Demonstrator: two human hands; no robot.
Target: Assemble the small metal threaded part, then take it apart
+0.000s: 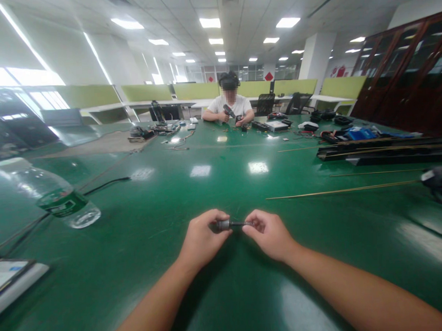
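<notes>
Over the green tabletop [221, 180], my two hands meet around one small metal part. My left hand [205, 234] is closed on a short grey cylinder [224, 225], thumb below and fingers above. From the cylinder a thin dark shaft [237, 224] runs level to the right. My right hand [268, 234] pinches the far end of this shaft between thumb and fingers. Its tip is hidden by the fingers, and the exact kind of part cannot be made out.
A clear plastic bottle [67, 201] leans at the left, near a black cable [106, 186]. A tablet-like device [13, 282] lies at the lower left. Thin brass-coloured rods [339, 190] and black channels [367, 152] lie at the right. Across the table a person [229, 106] holds a power tool.
</notes>
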